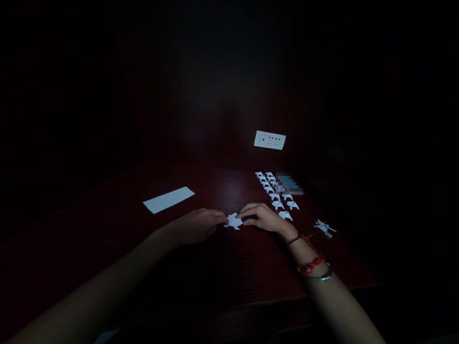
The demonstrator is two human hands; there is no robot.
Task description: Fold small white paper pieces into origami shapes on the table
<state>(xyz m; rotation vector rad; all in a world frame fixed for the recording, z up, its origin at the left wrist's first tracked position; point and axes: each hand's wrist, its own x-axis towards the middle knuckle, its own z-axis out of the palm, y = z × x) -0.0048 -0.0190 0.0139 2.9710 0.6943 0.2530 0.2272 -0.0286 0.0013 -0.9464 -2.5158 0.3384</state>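
Left hand [195, 225]: fingers bunched almost shut, tips nipping the left edge of the small paper piece [234, 221]. There's a thin ring [217, 213] on one finger.
Right hand [263, 219]: thumb and forefinger closed on the piece's right edge, other fingers loosely curled above it. Red cords and a metal bangle [311, 265] sit on the wrist.
Where the piece is: right between the two sets of fingertips, flat on the dark table [215, 267], jagged outline, so it's partly folded already.
Step in hand: looks to me like mid-fold on one little white figure, both hands working a crease or pulling points out.
What the next move calls for: my take is one set of fingers pinning it flat while the other works the thin paper gently, since it's tiny and the light is awful.
Beyond the right fingers: two rows of finished folded pieces [276, 193], lined up running away from the fingertips.
Right of the right wrist: one odd loose paper bit [325, 228], well apart from the rows.
Beyond the left fingers: a plain white paper strip [168, 199].
Writing/brands: nothing readable. The wall socket plate [269, 140] only shows holes, and a pixelated patch [290, 185] beside the rows hides whatever's there.
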